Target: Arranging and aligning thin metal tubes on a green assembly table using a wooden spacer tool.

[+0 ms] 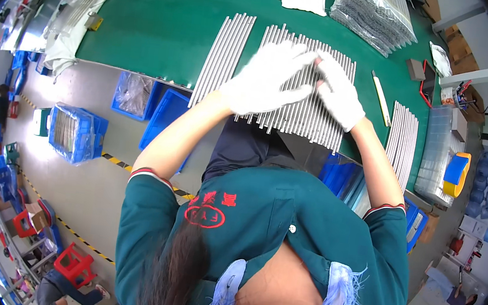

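A row of slim silver metal rods [302, 120] lies side by side on the green tabletop in front of me. My left hand [270, 80], in a white glove, rests over the left and middle part of that row with its fingers stretched out. Over the right part lies my right hand [340, 92], also gloved, its fingers extended and its thumb apart. Bare fingertips show at the glove's end. The two hands nearly meet at the fingertips. Left of my left hand is a smaller group of rods [225, 51], separated by a strip of green.
A white-and-yellow cutter knife [381, 99] and more rods [403, 131] lie at the right. Plastic-wrapped bundles [374, 17] stand at the back right, near a yellow tape roll [457, 174]. Blue bins [163, 119] stand below the table's front edge [133, 72].
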Available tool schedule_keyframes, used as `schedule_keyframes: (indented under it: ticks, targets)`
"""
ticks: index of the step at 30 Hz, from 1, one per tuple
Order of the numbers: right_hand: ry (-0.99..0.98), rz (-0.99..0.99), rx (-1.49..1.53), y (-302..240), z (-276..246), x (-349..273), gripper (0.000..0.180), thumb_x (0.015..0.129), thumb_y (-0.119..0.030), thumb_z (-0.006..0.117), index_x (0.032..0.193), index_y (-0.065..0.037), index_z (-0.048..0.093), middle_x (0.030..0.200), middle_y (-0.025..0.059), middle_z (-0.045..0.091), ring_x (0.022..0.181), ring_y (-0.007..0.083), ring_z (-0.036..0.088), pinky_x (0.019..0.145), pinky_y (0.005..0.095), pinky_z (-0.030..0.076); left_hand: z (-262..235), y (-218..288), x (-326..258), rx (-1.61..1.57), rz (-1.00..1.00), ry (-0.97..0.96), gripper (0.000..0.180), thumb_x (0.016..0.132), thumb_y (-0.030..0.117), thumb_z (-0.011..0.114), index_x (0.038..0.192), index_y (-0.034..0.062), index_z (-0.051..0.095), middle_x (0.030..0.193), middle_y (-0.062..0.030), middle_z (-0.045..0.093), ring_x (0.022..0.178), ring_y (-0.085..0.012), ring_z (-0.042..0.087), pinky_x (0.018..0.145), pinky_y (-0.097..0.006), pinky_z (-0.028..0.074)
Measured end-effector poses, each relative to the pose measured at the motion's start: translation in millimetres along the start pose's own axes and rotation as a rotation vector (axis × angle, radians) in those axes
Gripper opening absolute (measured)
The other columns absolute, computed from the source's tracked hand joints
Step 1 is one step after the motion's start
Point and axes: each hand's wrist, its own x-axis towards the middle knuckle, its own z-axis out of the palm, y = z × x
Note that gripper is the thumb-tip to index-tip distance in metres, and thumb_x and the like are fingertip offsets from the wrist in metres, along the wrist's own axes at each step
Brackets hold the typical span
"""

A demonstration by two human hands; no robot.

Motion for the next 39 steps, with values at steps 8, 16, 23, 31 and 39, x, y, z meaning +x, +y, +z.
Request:
schedule_keyframes:
  ticks: [8,16,23,31,39]
  targets:
    - [0.017,0.214,1.273,27.3,23.4,140.0,0.055,0.113,-0.041,0.036,0.15,-0.003,0.051,0.154,0.009,0.053,0.146,0.0192,0.045,0.124,0.0348,0.031,-46.7,-28.2,-123.2,0.447,-0.292,-0.146,0.089,0.078,0.063,0.073,0.146,0.0075,0.056,0.15,-0.0209,0.053,0.14,-0.046,0.044,0.121,-0.06,0.024]
    - [-0.279,0.357,1.411,-13.5,69.9,236.7,0.069,0.112,-0.048,0.033,0.149,0.009,0.043,0.153,0.0221,0.047,0.149,0.0318,0.039,0.128,0.0389,0.029,-20.9,-11.1,-94.0,0.259,-0.085,-0.256,0.092,0.076,0.071,0.07,0.146,0.0127,0.055,0.149,-0.0164,0.054,0.14,-0.0503,0.043,0.119,-0.067,0.025]
    - [-0.552,0.22,1.437,-5.0,64.2,219.0,0.078,0.108,-0.057,0.04,0.153,0.007,0.037,0.154,0.0225,0.047,0.146,0.0285,0.044,0.125,0.0399,0.033,-10.5,-14.6,-94.8,0.313,-0.045,-0.175,0.087,0.082,0.075,0.06,0.144,0.0139,0.058,0.146,-0.0181,0.057,0.134,-0.0463,0.05,0.117,-0.064,0.03]
    - [-0.219,0.356,1.466,28.6,34.8,194.4,0.073,0.105,-0.053,0.052,0.149,0.005,0.043,0.145,0.0211,0.056,0.14,0.0324,0.051,0.122,0.042,0.038,-15.9,2.1,-83.1,0.209,-0.021,-0.221,0.096,0.075,0.075,0.067,0.142,0.0073,0.058,0.143,-0.023,0.055,0.134,-0.0457,0.049,0.118,-0.059,0.031]
    - [-0.337,0.275,1.518,36.7,36.3,168.1,0.071,0.104,-0.055,0.054,0.142,0.004,0.052,0.144,0.0213,0.057,0.139,0.0301,0.053,0.123,0.0406,0.037,22.1,13.4,-57.9,0.221,0.127,-0.192,0.082,0.084,0.065,0.067,0.145,0.0116,0.055,0.145,-0.0231,0.055,0.133,-0.0476,0.05,0.117,-0.058,0.034]
